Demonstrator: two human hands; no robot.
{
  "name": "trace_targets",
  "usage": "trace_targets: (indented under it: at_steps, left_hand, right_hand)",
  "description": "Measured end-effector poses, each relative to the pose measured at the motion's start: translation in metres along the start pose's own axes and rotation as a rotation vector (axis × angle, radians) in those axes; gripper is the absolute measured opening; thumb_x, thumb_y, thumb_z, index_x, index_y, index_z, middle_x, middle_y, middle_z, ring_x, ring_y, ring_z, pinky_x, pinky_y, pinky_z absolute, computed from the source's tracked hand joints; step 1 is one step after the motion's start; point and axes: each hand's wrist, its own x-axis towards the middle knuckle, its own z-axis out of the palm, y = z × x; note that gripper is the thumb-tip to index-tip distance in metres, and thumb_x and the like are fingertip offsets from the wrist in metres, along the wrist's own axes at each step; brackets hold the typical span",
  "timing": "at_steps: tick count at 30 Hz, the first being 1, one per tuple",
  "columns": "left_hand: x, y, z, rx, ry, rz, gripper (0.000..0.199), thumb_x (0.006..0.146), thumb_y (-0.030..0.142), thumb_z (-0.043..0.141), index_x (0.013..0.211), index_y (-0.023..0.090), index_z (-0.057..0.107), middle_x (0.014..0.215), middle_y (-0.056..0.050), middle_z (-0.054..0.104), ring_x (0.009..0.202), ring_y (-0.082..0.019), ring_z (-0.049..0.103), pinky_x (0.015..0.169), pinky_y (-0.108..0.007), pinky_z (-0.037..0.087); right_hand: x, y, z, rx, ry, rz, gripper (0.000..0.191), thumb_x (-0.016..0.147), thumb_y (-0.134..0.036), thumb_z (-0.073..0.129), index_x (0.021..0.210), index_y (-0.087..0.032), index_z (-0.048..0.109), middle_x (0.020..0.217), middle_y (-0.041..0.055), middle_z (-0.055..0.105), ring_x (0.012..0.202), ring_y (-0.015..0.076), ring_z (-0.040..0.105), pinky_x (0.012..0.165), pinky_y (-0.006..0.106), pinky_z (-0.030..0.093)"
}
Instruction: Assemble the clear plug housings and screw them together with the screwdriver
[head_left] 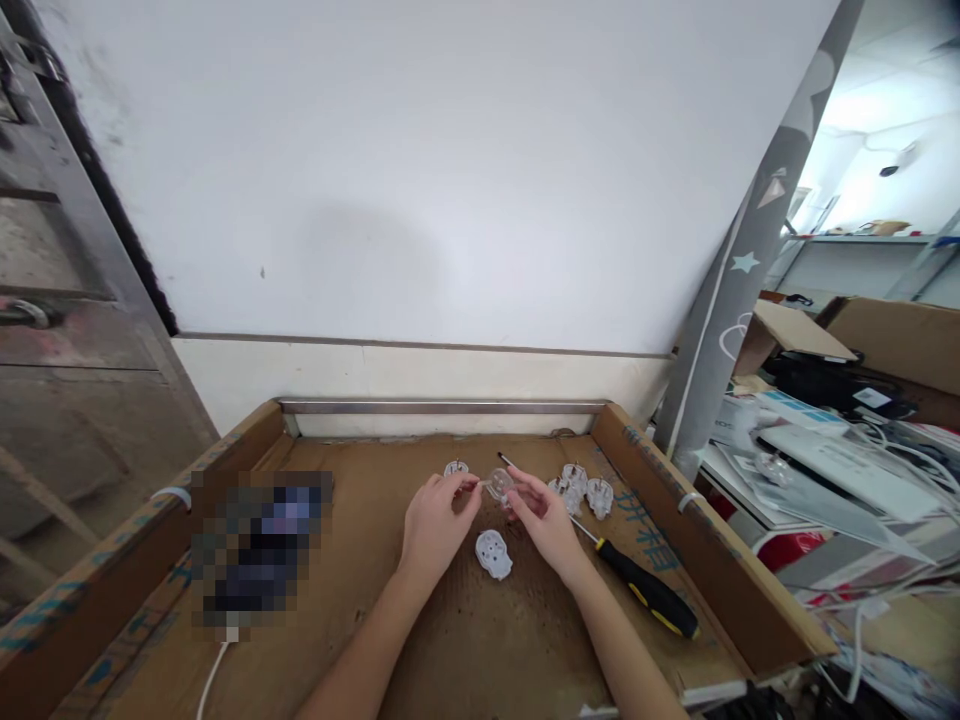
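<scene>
Clear, rounded plastic piece (499, 484) sits raised between the person's two hands, above the brown cardboard work surface (360, 590). The right hand (546, 515) grips it from the right, thumb in front and forefinger along the far side, pinching its edge; this probably steadies it while leaving its near face in sight. The left hand (439, 515) comes from the other side, thumb and forefinger pressed together, seemingly on a small pale part (484, 484) at the piece's left edge, too fine to identify. The remaining left fingers curl behind, mostly hidden.

Just below, apart from both hands, a white plastic socket-like piece with dark holes (493, 554) lies flat, holes up, perhaps kept central for easy reach. Beyond the left fingertips rests a pale plug piece with metal pins (455, 467). A cluster of clear, pinned plug pieces (574, 478) stands right of the right hand, likely gathered aside to leave room.

A long screwdriver with a black-and-yellow handle (649, 592) lies diagonally, its shaft passing behind the right hand; the handle points toward the person's right side, convenient for picking up. Raised cardboard side walls (660, 500) presumably stop small parts rolling off. Far left lies a blurred dark object (259, 550) with a white cable (213, 680).
</scene>
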Motion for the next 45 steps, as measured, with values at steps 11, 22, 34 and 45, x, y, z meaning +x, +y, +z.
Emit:
trace_targets:
  at_steps: [11,22,34,45]
  left_hand:
    - [0.0,0.006,0.001,-0.009,0.051,0.079,0.009,0.083,0.022,0.054,0.086,0.022,0.063,0.079,-0.001,0.067,0.074,-0.016,0.061,0.069,-0.029,0.049]
    - [-0.001,0.007,0.003,-0.033,0.002,0.184,0.016,0.089,0.027,0.048,0.094,0.022,0.063,0.085,-0.003,0.067,0.08,-0.017,0.061,0.074,-0.03,0.049]
    - [-0.006,0.01,0.004,-0.09,-0.185,0.176,0.013,0.083,0.022,0.055,0.091,0.023,0.064,0.085,-0.001,0.066,0.083,-0.018,0.059,0.079,-0.032,0.047]
    - [-0.008,0.013,0.02,-0.011,-0.335,0.128,0.016,0.072,0.014,0.059,0.081,0.025,0.067,0.076,0.0,0.064,0.078,-0.02,0.055,0.075,-0.034,0.043]
  right_hand:
    - [-0.002,-0.005,-0.002,0.043,-0.122,0.078,0.034,0.076,-0.026,0.068,0.106,-0.013,0.059,0.091,0.0034,0.063,0.07,0.0092,0.059,0.066,0.026,0.052]
    - [-0.004,-0.005,-0.001,0.094,-0.144,0.15,0.023,0.084,-0.02,0.058,0.105,-0.011,0.056,0.092,0.003,0.06,0.073,0.0087,0.058,0.064,0.024,0.052]
    - [0.006,-0.014,-0.026,0.418,0.124,0.183,0.052,0.065,-0.037,0.072,0.113,-0.024,0.057,0.087,0.0011,0.067,0.079,0.0144,0.066,0.071,0.026,0.054]
    - [0.003,-0.025,-0.021,0.572,0.181,0.238,0.046,0.061,-0.031,0.074,0.104,-0.025,0.061,0.085,-0.002,0.066,0.074,0.0114,0.064,0.067,0.022,0.053]
